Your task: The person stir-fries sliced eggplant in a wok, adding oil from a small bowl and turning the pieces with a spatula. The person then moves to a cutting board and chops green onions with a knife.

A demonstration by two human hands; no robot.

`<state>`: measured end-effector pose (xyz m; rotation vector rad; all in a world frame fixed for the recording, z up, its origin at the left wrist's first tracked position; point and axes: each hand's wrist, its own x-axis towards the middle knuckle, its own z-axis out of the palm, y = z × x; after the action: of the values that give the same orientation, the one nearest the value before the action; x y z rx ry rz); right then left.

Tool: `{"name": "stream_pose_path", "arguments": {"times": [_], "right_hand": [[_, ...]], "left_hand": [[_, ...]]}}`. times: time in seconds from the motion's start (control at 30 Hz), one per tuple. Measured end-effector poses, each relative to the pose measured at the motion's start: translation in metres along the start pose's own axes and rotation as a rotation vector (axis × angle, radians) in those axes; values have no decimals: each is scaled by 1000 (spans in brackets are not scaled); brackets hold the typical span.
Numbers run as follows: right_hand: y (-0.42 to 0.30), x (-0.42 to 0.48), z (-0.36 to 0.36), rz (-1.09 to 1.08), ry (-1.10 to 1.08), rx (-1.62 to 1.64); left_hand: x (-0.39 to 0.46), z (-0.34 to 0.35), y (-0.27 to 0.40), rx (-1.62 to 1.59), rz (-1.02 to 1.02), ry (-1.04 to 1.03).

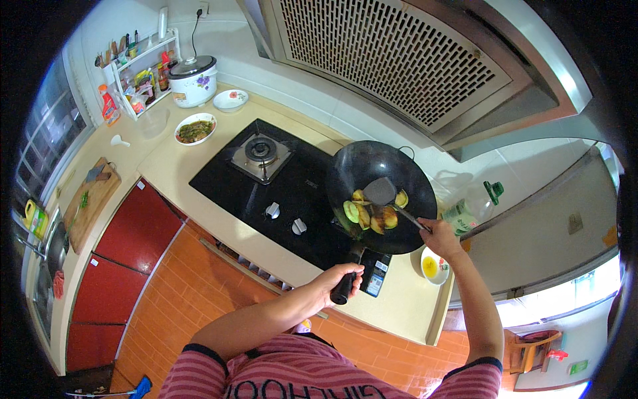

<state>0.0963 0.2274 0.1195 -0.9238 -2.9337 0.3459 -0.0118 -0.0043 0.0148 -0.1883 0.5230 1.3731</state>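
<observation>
My left hand (346, 279) is closed around the black handle (341, 293) of a dark wok (416, 172), which is over the right side of the black glass gas hob (239, 199). In the wok lie several browned slices of a pale green vegetable (381, 218). My right hand (440, 237) grips the handle of a spatula (381, 190); its wide blade is inside the wok, just above the slices. Under my right wrist, a small bowl (434, 269) with yellow liquid stands on the counter. A big clear bottle with a green cap (471, 207) stands beyond that hand.
The left burner (261, 152) has no pan on it. Behind it are a bowl of cooked food (195, 130), a flowered bowl (230, 100) and a rice cooker (193, 82). A cutting board (94, 209) with a knife lies at left. Overhead hangs the range hood (394, 55).
</observation>
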Motion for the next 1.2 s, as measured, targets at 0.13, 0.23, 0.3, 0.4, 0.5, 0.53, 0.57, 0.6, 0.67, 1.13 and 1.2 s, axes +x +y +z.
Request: {"name": "stream_pose_path", "arguments": {"times": [0.13, 0.23, 0.3, 0.4, 0.5, 0.53, 0.57, 0.6, 0.67, 1.13, 1.2], "right_hand": [[20, -6, 13, -52, -2, -23], [18, -12, 5, 47, -17, -12], [17, -17, -3, 64, -16, 35], [13, -26, -15, 4, -14, 89], [-6, -36, -26, -60, -23, 33], [-10, -38, -26, -90, -25, -43], [-15, -39, -26, -120, -28, -119], [-18, -39, -25, -150, -30, -197], [-19, -41, -21, -162, -58, -219], [-9, -27, -44, 369, -575, 776], [-10, -24, -50, 399, -777, 963]], "left_hand": [[1, -1, -1, -15, -11, -15], [1, -2, 0, -16, -11, -11], [0, -1, 0, -15, -9, -12], [1, -1, -1, -7, 3, -26], [2, -4, -1, -14, -8, -37], [2, -4, -1, -19, -16, -41], [2, -4, -1, -23, -13, -28], [1, -2, -1, -26, -10, -17], [1, -3, -1, -21, -6, -16], [0, -4, -1, 5, -10, -14], [2, -4, -1, 3, -21, -14]]}}
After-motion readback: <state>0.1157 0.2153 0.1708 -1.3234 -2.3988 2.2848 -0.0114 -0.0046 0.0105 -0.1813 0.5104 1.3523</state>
